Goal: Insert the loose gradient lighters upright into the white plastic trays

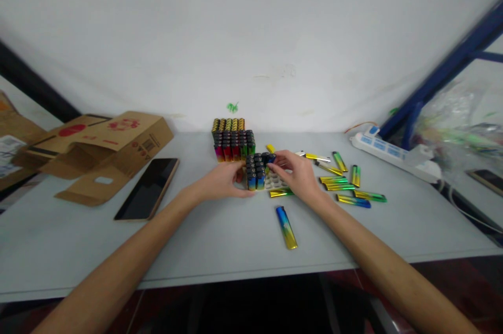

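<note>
Upright blue lighters with dark tops [256,172] fill the left part of a pale tray with round holes [274,181]. Against the left side of this group rest the curved fingers of my left hand [226,180], thumb and fingers apart. My right hand [296,172] pinches a dark-topped lighter [270,159] at the group's right edge, above the bare holes. Behind stand rows of pink and green lighters [234,145] and yellow-topped ones [228,124]. One blue and yellow lighter [286,227] lies in front of the tray.
Several loose lighters [337,183] lie to the right, near a white power strip [396,157]. On the left are a black phone or tablet [147,189] and an open cardboard box [113,140]. A white wall [251,40] rises behind the table [212,239].
</note>
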The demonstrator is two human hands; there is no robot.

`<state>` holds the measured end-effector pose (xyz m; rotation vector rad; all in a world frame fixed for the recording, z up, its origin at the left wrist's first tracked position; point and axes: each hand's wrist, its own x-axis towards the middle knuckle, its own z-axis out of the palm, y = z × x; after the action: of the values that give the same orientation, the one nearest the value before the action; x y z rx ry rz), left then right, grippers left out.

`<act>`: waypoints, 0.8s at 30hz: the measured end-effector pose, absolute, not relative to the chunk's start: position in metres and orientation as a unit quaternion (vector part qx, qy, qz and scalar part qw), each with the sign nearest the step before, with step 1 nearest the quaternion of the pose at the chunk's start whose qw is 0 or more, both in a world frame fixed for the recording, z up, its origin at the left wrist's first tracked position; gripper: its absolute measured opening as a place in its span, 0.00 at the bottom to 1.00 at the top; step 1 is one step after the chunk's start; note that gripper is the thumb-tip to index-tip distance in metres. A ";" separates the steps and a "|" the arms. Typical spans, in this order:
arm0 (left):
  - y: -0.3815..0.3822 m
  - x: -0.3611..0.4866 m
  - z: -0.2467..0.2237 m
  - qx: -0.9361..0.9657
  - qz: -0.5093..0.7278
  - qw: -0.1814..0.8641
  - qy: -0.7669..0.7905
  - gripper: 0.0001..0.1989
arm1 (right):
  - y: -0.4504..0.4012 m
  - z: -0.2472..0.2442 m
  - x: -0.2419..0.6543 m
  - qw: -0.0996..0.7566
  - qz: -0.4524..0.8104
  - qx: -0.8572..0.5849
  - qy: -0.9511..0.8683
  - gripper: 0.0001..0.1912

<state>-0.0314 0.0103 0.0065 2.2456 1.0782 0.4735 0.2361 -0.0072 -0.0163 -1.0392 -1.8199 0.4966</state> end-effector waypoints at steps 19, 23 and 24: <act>0.011 -0.030 0.008 0.848 0.174 0.306 0.397 0.24 | -0.019 0.035 0.290 0.246 0.250 -0.446 -0.823 0.11; 0.011 -0.031 0.007 0.849 0.166 0.300 0.401 0.25 | -0.021 0.037 0.314 0.153 0.282 -0.459 -0.828 0.13; 0.011 -0.031 0.007 0.849 0.166 0.299 0.402 0.25 | -0.021 0.035 0.316 0.140 0.289 -0.459 -0.829 0.14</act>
<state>-0.0314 0.0115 0.0066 2.2559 1.0672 0.4417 0.3158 -0.0212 0.0355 -1.3247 -2.3943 0.8342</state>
